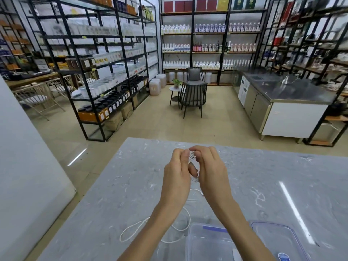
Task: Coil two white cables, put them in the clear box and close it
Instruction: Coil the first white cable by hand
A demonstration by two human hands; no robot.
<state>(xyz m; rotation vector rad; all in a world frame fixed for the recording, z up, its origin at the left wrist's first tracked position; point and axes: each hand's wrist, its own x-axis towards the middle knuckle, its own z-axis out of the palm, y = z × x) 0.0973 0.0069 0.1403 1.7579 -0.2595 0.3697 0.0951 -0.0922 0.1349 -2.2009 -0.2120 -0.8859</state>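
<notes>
Above the grey marble table, my left hand and my right hand face each other, both closed on a small coil of white cable held between them. Its loose tail drops toward the table between my wrists. A second white cable lies in loose loops on the table under my left forearm. The clear box stands open at the near edge, partly hidden by my right forearm. Its clear lid with a blue rim lies flat to the right of it.
Beyond the table's far edge is tiled floor, with black shelving racks of bottles left and behind. A dark chair and a small round table stand mid-room. A steel counter runs along the right. A white panel stands at the left.
</notes>
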